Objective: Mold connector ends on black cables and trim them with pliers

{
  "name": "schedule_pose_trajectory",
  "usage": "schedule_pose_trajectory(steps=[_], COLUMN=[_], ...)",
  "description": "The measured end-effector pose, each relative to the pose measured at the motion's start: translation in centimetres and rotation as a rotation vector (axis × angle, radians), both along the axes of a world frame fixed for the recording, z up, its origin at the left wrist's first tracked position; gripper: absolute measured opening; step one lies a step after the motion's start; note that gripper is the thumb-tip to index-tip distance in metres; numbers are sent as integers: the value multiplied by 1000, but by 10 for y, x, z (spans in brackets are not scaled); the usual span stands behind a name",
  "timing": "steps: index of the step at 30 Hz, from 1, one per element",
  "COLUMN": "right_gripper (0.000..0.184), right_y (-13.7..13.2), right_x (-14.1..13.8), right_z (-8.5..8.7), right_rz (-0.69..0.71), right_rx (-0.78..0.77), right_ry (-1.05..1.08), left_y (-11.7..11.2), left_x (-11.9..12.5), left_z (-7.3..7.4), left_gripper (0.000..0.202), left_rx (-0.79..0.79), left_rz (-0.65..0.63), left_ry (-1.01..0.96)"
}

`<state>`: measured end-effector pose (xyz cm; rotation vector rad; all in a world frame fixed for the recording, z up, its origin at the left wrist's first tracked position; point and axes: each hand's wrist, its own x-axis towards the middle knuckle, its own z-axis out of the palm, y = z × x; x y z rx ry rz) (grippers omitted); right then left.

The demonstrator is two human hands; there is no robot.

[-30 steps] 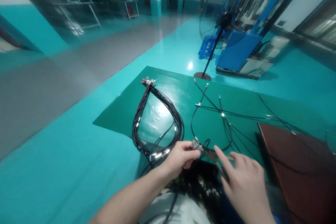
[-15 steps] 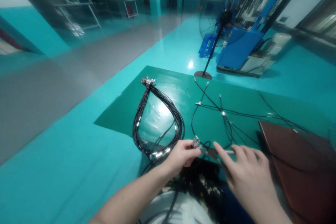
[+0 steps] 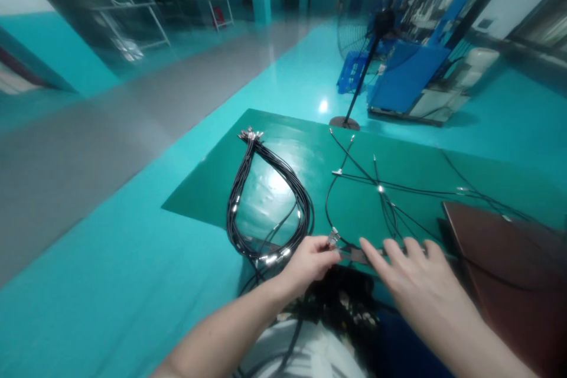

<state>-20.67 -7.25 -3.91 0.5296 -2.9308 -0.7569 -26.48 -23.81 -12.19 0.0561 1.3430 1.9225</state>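
My left hand (image 3: 312, 263) is closed in a pinch on a small metal cable connector (image 3: 333, 237) at the end of a black cable (image 3: 327, 204). Right beside it, my right hand (image 3: 414, 266) is wrapped over a tool that looks like pliers, with the index finger stretched along it. The dark jaws of the pliers (image 3: 358, 256) point left toward the connector, and their handles are mostly hidden under my fingers. Whether the jaws touch the connector I cannot tell.
A looped bundle of black cables (image 3: 305, 204) with metal ends lies left on the green tabletop (image 3: 283, 124). Loose cables (image 3: 416, 191) cross on the right, near a brown board (image 3: 496, 260). Beyond the table stand a fan (image 3: 361, 80) and blue machinery (image 3: 407, 77).
My right hand has shifted slightly upward and its fingers have moved over the pliers' handle, which showed more before. My left hand keeps its pinch. The view has shifted a little.
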Motion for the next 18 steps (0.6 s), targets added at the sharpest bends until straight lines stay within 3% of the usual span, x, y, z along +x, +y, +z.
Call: schedule_pose_trajectory(steps=[7, 11, 18], right_gripper=[53, 49, 45], right_y=[-3, -5, -3], right_x=[5, 3, -8], right_z=[-15, -8, 0], right_rz=[-44, -40, 103], right_rx=[3, -5, 18], right_ry=[-6, 22, 22], left_y=[2, 3, 3], left_x=[-1, 0, -1], left_z=[-9, -11, -13], left_gripper=[21, 23, 20], left_rx=[29, 7, -5], left_rz=[44, 21, 29], left_ry=[-57, -78, -98])
